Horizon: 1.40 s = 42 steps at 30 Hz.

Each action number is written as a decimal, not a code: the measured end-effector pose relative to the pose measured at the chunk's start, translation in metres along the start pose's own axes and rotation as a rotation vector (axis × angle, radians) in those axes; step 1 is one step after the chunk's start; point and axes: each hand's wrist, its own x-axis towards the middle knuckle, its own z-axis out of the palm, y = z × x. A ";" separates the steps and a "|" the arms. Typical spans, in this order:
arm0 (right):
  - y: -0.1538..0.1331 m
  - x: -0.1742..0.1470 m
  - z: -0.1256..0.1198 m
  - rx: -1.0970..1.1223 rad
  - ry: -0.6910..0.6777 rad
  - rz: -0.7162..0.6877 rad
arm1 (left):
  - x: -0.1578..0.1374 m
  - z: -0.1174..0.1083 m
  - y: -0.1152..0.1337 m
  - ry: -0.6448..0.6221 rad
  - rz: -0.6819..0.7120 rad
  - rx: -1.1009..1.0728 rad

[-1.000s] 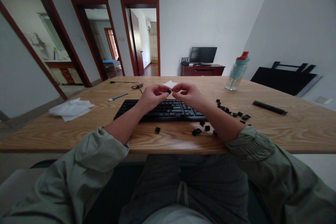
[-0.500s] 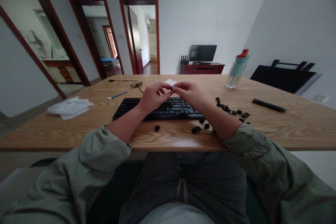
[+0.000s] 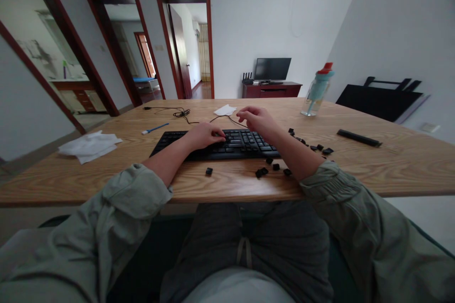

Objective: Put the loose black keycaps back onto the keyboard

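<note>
A black keyboard (image 3: 232, 150) lies across the table before me, some of its keys hidden under my hands. My left hand (image 3: 204, 136) rests over its left-middle part, thumb and fingertips pinched low at the keys on a small black keycap that is mostly hidden. Above the upper right part of the keyboard hovers my right hand (image 3: 258, 120), its fingers loosely bent and apart, with nothing visible in them. Several loose keycaps (image 3: 276, 167) lie in front of the keyboard and beside my right forearm. One single keycap (image 3: 209, 171) sits apart near the front edge.
White sheets (image 3: 88, 146) and a blue brush (image 3: 156, 128) lie at left. Behind the keyboard are its coiled cable (image 3: 182, 113) and a white paper (image 3: 225, 110). A water bottle (image 3: 317, 91) stands at the back right, near a long black bar (image 3: 359, 138).
My hands have parted from their shared hold on a keycap. The left has come down onto the keyboard; the right has drawn away slightly to the right, its fingers loosened.
</note>
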 end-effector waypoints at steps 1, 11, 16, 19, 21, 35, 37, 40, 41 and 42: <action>0.001 0.000 0.000 -0.023 -0.004 -0.009 | 0.001 0.002 -0.001 -0.039 -0.002 0.020; 0.001 0.000 -0.003 -0.065 -0.025 -0.058 | 0.006 0.006 0.004 -0.140 0.035 0.069; 0.000 -0.001 -0.004 -0.106 -0.027 -0.070 | 0.004 0.005 0.004 -0.136 0.072 0.192; 0.000 0.000 -0.004 -0.127 -0.022 -0.073 | 0.004 0.005 0.004 -0.134 0.127 0.208; 0.001 0.000 -0.004 -0.130 -0.023 -0.070 | 0.005 0.006 0.003 -0.128 0.127 0.173; -0.006 -0.006 -0.003 -0.139 -0.036 -0.061 | 0.003 0.005 0.002 -0.128 0.122 0.071; -0.006 -0.005 -0.003 -0.145 -0.035 -0.065 | 0.004 0.005 0.002 -0.126 0.123 0.085; -0.006 -0.005 -0.003 -0.156 -0.033 -0.064 | 0.003 0.005 0.004 -0.117 0.098 0.119; -0.006 -0.005 -0.003 -0.154 -0.033 -0.063 | 0.003 0.005 0.004 -0.116 0.096 0.130; -0.007 -0.006 -0.003 -0.152 -0.033 -0.062 | 0.003 0.005 0.005 -0.120 0.104 0.137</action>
